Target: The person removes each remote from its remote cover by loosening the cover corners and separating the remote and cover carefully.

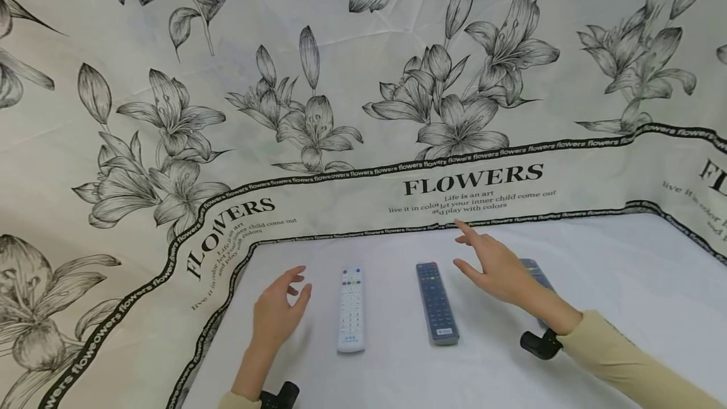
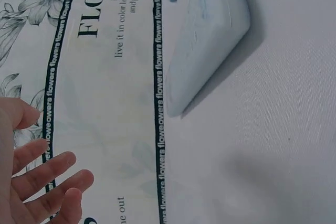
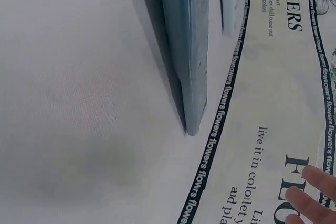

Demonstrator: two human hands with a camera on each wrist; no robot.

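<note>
A white remote control (image 1: 351, 311) with several rows of buttons lies on the white table. My left hand (image 1: 278, 308) hovers to the left of it, fingers loosely bent and holding nothing. A dark remote control (image 1: 437, 305) with a pale label at its near end lies to the right of the white one. Past it, my right hand (image 1: 496, 267) is held above the table, fingers extended and nothing in them. Another dark remote (image 1: 534, 267) is partly hidden beneath my right hand and wrist. In the left wrist view, the white remote (image 2: 210, 35) is seen close from one side.
A white cloth with printed flowers (image 1: 454, 118) stands behind the table as a backdrop. Its lettered black-edged border (image 1: 341, 232) meets the tabletop (image 1: 392, 371) along the back and left side. A black camera strap (image 1: 542, 344) sits on my right wrist.
</note>
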